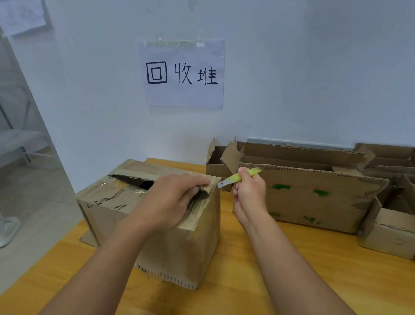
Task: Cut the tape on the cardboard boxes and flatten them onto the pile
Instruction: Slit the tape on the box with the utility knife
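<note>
A taped cardboard box [151,217] sits on a wooden table [303,278]. The left hand [172,199] pinches its top flap; the right hand [250,191] grips a yellow-green knife [237,178] beside it. Best to cut away from the holding fingers.

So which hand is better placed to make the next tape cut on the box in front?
The right hand: it holds the yellow-green knife, blade beside the box top corner. The left hand grips the flap.
</note>
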`<state>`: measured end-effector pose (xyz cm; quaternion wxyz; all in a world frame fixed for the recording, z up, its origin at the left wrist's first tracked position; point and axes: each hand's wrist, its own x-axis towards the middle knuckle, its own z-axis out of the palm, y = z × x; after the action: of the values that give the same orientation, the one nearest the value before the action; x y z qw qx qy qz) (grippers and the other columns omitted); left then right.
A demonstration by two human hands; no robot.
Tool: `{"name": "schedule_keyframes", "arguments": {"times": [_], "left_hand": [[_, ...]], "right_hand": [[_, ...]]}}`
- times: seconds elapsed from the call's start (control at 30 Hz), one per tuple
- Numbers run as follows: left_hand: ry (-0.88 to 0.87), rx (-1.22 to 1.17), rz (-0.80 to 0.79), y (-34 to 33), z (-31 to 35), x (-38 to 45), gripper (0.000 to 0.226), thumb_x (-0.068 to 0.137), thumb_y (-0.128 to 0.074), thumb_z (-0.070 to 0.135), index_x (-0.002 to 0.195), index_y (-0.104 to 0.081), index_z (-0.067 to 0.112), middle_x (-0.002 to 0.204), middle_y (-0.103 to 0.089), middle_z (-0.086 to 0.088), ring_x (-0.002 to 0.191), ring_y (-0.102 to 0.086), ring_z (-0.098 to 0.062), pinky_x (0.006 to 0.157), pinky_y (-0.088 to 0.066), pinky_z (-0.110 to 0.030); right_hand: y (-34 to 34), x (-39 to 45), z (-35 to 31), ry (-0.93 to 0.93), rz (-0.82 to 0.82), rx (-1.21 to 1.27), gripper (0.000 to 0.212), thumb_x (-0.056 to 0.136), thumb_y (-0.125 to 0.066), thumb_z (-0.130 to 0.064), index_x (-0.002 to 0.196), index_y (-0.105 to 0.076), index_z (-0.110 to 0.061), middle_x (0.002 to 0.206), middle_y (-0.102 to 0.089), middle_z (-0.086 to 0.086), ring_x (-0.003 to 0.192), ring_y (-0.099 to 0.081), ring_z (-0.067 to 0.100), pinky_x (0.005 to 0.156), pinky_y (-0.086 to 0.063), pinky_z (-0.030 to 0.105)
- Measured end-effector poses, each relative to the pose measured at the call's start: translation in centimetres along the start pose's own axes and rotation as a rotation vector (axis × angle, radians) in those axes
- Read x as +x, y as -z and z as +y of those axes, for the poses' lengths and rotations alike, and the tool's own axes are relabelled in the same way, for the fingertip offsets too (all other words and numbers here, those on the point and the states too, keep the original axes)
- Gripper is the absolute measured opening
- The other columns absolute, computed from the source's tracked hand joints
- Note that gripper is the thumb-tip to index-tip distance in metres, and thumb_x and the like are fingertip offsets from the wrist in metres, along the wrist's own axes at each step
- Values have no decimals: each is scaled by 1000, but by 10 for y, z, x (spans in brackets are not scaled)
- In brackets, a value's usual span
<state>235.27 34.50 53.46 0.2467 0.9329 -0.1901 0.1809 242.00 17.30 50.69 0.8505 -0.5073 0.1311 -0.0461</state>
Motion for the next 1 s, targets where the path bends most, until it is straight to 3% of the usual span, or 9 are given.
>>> {"name": "schedule_keyframes", "arguments": {"times": [0.2, 0.33, 0.47, 0.53, 0.6, 0.73, 0.8, 0.9, 1.0], "left_hand": [[13, -47, 30, -1, -2, 2, 35, 102, -48, 15, 126, -65, 34, 125, -64, 19, 120, -53, -2, 105, -41, -30], [-55, -29, 19, 5, 0, 0, 35, 100, -50, 9, 125, -66, 27, 125, -65, 15, 121, -55, -7, 105, -42, -39], [-96, -20, -42, 21, -4, -15, 35, 100, -51, 9, 125, -66, 29, 127, -61, 22, 125, -50, -1, 111, -33, -41], [-44, -46, -103, 31, -4, -27, 34, 97, -52, 20, 123, -65, 39, 124, -54, 34, 127, -38, 13, 113, -24, -30], [65, -134, -88, 40, -3, -37, 41, 88, -45, 30, 123, -65, 39, 124, -53, 32, 125, -37, 13, 106, -27, -23], [463, 278, 2, 52, -6, -51, 62, 93, -27, 66, 142, -45, 32, 139, -42, -3, 132, -32, -25, 109, -26, -37], [621, 391, -76, 55, -5, -59, 86, 83, -23, 83, 144, -40, 24, 144, -36, -13, 135, -29, -33, 111, -27, -44], [723, 303, -194, 64, 0, -65, 126, 54, -19, 101, 152, -29, 22, 156, -24, -18, 146, -16, -34, 114, -23, -49], [718, 305, -350, 72, 5, -68, 136, 47, -30, 105, 156, -16, 25, 162, -12, -17, 150, -8, -33, 115, -19, -49]], "right_hand": [[9, -6, -1, 136, 108, 116, 16, 96, -65, -22, 109, -56, -18, 68, -63, -1, 52, -59, 6, 54, -50, 19], [7, -24, 6, 255, -43, 79, 15, 98, -62, -19, 110, -52, -20, 77, -75, 5, 73, -75, 21, 63, -58, 25], [2, -41, 11, 352, -163, -92, 11, 105, -48, -30, 110, -53, -38, 95, -76, -3, 90, -73, 14, 81, -60, 35], [-1, -51, 15, 415, -234, -211, 13, 106, -44, -34, 110, -53, -42, 101, -74, -3, 97, -71, 10, 89, -56, 40], [-1, -66, 19, 521, -266, -322, 14, 106, -42, -34, 114, -52, -41, 99, -73, -5, 100, -66, 5, 92, -52, 36], [6, -104, 32, 637, -267, -338, 15, 106, -40, -39, 112, -48, -50, 95, -69, -14, 75, -61, -2, 66, -46, 12], [11, -125, 39, 649, -274, -323, 14, 103, -40, -44, 112, -47, -52, 96, -67, -19, 59, -58, 1, 55, -46, 15], [14, -149, 49, 584, -347, -238, 16, 98, -40, -48, 113, -48, -51, 95, -65, -14, 68, -71, 14, 58, -57, 28], [15, -157, 48, 558, -403, -207, 16, 96, -42, -48, 110, -49, -52, 94, -66, -11, 67, -74, 21, 54, -57, 25]]}}
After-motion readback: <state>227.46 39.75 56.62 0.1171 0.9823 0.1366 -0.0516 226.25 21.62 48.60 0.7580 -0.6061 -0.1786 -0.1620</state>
